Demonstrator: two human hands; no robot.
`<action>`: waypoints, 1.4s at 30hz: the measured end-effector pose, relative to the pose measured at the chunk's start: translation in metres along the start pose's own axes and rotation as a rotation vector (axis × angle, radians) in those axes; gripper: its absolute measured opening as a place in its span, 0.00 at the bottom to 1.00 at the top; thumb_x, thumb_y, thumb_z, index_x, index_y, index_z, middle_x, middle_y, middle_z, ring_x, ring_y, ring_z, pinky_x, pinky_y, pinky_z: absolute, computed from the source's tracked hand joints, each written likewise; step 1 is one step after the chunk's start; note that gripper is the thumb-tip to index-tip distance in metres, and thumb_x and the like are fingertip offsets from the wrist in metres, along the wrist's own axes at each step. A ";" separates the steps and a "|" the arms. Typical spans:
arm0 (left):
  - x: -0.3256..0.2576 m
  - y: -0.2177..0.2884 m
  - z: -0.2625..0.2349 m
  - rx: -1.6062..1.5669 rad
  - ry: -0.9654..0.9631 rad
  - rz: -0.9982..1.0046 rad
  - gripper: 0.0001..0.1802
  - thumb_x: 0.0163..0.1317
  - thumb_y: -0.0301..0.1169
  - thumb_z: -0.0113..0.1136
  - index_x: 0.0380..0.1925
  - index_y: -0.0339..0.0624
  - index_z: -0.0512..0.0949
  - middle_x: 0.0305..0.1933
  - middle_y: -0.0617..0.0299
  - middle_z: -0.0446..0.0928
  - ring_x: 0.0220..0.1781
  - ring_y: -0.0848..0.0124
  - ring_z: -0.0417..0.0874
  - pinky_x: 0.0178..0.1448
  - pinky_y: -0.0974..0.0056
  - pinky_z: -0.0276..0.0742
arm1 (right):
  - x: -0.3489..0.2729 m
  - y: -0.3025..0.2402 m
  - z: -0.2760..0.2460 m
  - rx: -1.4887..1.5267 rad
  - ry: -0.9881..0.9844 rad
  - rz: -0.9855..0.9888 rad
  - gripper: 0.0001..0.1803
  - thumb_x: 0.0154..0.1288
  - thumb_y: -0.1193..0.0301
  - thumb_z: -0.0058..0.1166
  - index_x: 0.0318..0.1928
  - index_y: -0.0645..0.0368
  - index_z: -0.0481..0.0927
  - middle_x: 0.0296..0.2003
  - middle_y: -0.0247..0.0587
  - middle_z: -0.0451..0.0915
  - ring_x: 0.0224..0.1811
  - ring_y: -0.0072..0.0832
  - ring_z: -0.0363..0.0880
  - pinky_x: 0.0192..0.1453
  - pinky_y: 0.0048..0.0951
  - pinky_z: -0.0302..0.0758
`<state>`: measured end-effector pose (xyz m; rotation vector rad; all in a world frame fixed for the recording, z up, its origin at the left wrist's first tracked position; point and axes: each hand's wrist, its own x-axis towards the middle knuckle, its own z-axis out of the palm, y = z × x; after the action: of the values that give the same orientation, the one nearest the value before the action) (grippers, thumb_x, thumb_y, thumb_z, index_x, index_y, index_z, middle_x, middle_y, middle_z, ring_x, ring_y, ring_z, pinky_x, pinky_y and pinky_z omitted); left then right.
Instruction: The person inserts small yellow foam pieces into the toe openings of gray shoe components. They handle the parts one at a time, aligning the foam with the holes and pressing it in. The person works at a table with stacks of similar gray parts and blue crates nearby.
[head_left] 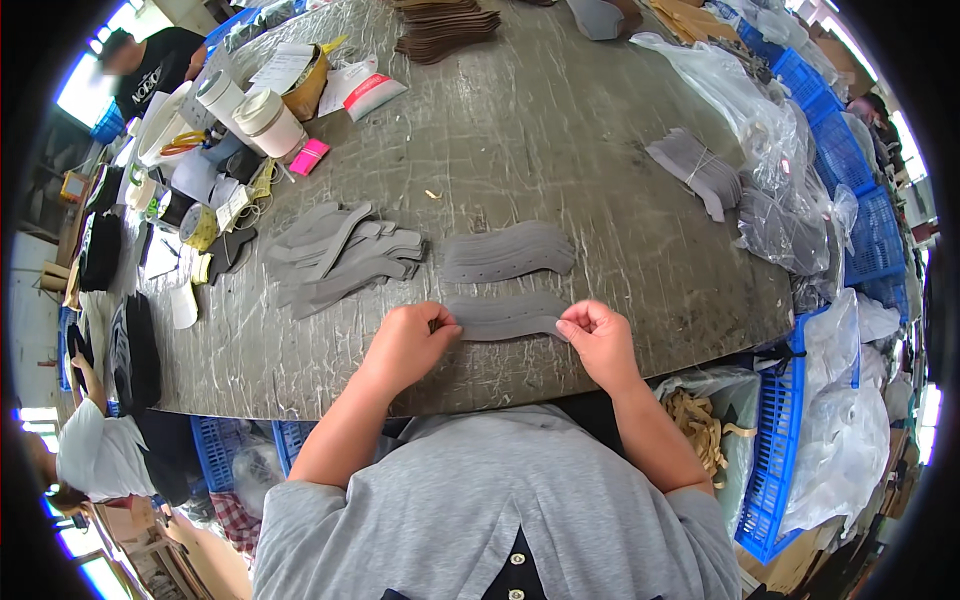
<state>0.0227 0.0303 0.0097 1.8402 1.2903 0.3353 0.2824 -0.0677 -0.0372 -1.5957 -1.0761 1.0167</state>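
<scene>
2 white containers (pixel 270 124) near a pink packet (pixel 310 157), upper left; a blue crate (pixel 772 470), lower right.

The left hand (pixel 408 345) and right hand (pixel 598 345) pinch opposite ends of a curved grey piece (pixel 505 316) — just over the table (pixel 560 130). Beyond it sits a neat grey stack (pixel 508 254); a loose grey pile (pixel 335 262) spreads to the left, and a tied grey bundle (pixel 692 168) lies farther right — near clear plastic bags (pixel 785 150).

Lettering in front of you, upper left
You face bold white letters across the chest of a co-worker's black T-shirt (pixel 165 65); any print on the red-and-white packet (pixel 373 95) is too small for you to read.
</scene>
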 end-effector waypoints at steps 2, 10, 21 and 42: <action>0.005 -0.001 0.002 0.037 -0.009 0.003 0.09 0.57 0.32 0.66 0.32 0.36 0.83 0.29 0.46 0.82 0.32 0.51 0.84 0.40 0.56 0.78 | 0.002 0.002 0.001 0.009 0.052 0.019 0.14 0.60 0.78 0.65 0.44 0.62 0.76 0.25 0.32 0.79 0.27 0.15 0.74 0.33 0.21 0.73; 0.012 -0.013 0.009 0.085 -0.015 0.003 0.10 0.54 0.31 0.68 0.33 0.35 0.84 0.26 0.48 0.82 0.28 0.61 0.84 0.37 0.60 0.78 | 0.005 0.005 0.005 -0.128 0.059 0.022 0.18 0.58 0.81 0.65 0.47 0.62 0.72 0.25 0.32 0.78 0.27 0.14 0.73 0.34 0.19 0.72; 0.016 -0.017 0.010 0.065 -0.039 0.007 0.10 0.54 0.31 0.68 0.32 0.34 0.83 0.25 0.49 0.82 0.27 0.63 0.82 0.36 0.60 0.78 | 0.006 0.002 0.008 -0.242 0.083 0.001 0.16 0.57 0.79 0.67 0.43 0.62 0.74 0.23 0.33 0.78 0.26 0.14 0.74 0.31 0.20 0.72; 0.020 -0.014 0.010 0.160 -0.065 0.030 0.10 0.55 0.32 0.66 0.33 0.36 0.83 0.31 0.46 0.83 0.34 0.52 0.85 0.40 0.56 0.79 | 0.005 -0.018 0.032 -1.067 -0.264 -0.814 0.29 0.56 0.73 0.56 0.59 0.34 0.81 0.36 0.35 0.67 0.36 0.33 0.70 0.35 0.33 0.73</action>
<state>0.0286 0.0445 -0.0111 1.9893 1.2777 0.1908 0.2497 -0.0520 -0.0273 -1.4922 -2.4362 0.0282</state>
